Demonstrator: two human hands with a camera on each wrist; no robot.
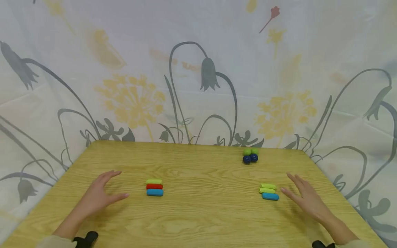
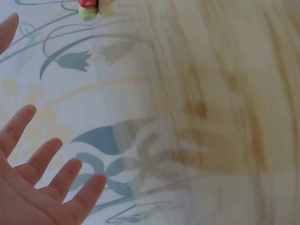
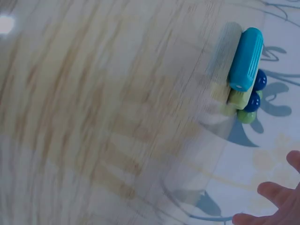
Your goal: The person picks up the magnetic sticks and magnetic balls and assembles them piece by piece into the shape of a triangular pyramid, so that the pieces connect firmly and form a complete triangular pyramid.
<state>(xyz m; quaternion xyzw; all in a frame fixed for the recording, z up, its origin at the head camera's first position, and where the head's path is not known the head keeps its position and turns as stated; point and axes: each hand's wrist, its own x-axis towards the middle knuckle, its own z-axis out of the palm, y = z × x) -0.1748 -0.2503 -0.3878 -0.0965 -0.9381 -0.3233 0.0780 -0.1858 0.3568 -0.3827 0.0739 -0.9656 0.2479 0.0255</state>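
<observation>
My left hand (image 1: 98,192) hovers over the left side of the wooden table, fingers spread and holding nothing. To its right lies a row of short sticks: a yellow-green stick (image 1: 154,181), a red stick (image 1: 154,186) and a blue stick (image 1: 154,192) nearest me. On the other side my right hand (image 1: 306,199), also spread with nothing in it, is just right of a second group. Two yellow-green sticks (image 1: 267,186) lie there behind a blue stick (image 1: 270,196), which shows lengthwise grooves in the right wrist view.
Toward the back right of the table (image 1: 198,220), two green balls (image 1: 247,152) sit behind two dark blue balls (image 1: 246,159), all close together. A white cloth (image 1: 192,113) printed with grey and yellow flowers hangs behind the far table edge and along both sides.
</observation>
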